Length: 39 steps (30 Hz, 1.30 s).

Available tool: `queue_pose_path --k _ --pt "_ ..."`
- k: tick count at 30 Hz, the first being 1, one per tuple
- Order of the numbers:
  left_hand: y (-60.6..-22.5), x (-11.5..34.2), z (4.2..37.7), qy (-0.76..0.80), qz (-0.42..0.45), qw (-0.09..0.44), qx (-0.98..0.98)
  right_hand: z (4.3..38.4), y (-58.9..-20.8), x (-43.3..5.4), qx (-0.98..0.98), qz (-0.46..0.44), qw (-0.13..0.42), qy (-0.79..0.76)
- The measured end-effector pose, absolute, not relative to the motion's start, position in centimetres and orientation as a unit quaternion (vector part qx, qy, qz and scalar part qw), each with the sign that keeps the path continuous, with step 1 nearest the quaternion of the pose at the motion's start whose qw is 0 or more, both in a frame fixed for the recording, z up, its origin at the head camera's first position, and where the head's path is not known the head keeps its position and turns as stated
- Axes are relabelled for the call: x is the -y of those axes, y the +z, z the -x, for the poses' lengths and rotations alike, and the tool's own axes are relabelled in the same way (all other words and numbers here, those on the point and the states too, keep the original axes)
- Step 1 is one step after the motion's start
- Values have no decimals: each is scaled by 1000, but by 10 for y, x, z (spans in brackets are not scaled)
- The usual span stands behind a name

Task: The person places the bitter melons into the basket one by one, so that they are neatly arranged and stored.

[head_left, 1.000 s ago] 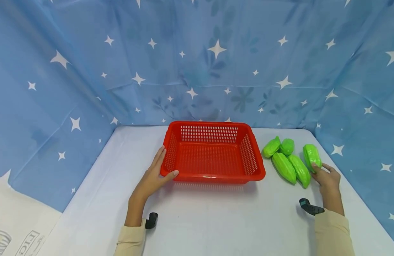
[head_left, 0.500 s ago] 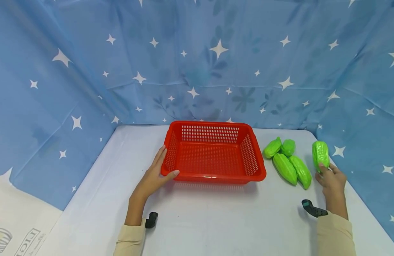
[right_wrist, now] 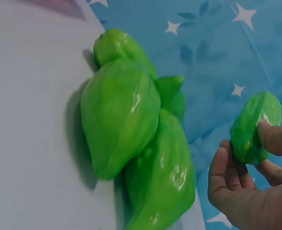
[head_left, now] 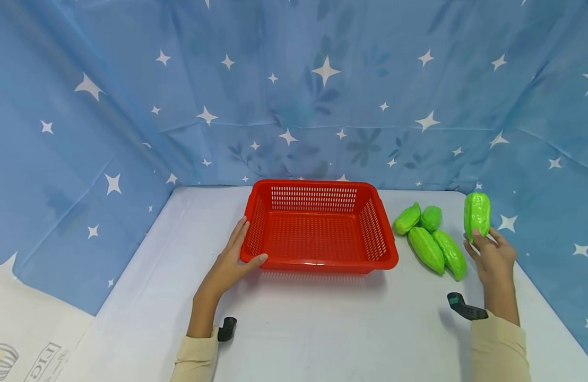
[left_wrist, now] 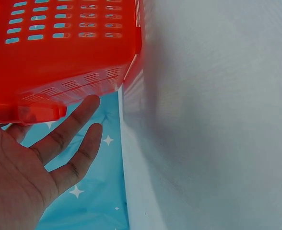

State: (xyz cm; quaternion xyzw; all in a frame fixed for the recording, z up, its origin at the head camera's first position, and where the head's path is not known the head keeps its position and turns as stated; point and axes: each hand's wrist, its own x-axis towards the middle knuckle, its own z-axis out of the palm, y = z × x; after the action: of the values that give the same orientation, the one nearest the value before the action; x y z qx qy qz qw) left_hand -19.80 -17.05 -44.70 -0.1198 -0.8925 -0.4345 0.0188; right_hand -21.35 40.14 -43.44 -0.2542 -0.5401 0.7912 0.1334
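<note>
My right hand (head_left: 494,258) pinches a glossy green ridged fruit (head_left: 477,212) between thumb and fingers, upright and raised at the table's right side. The right wrist view has the same fruit (right_wrist: 257,127), thumb on one side and fingertips on the other. Just left of that hand, several similar green fruits (head_left: 425,249) lie bunched on the table. At the left front corner of a red plastic basket (head_left: 318,263), my left hand (head_left: 225,269) rests with fingers spread along the side and thumb over the front rim. Its fingers (left_wrist: 78,158) look straight in the left wrist view.
A white cloth covers the table (head_left: 322,323). Blue star-patterned curtains (head_left: 294,95) stand behind it and along both sides. The basket holds nothing and sits at the back middle, with the bunched fruits near its right end.
My right hand lifts the pinched fruit, first moving rightward from the bunch, then up and away from me. My left hand and the basket stay put.
</note>
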Motion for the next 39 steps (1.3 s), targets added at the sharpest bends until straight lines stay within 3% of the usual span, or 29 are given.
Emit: queue_pose_path --k 9,23,39 --pt "-448 171 198 -431 121 20 894 218 -427 -385 567 185 143 790" --pt "-447 173 197 -432 119 23 894 218 -397 -349 637 -2 90 765" --pt "-447 170 198 -441 117 17 890 245 -374 -292 711 -94 -4 696"
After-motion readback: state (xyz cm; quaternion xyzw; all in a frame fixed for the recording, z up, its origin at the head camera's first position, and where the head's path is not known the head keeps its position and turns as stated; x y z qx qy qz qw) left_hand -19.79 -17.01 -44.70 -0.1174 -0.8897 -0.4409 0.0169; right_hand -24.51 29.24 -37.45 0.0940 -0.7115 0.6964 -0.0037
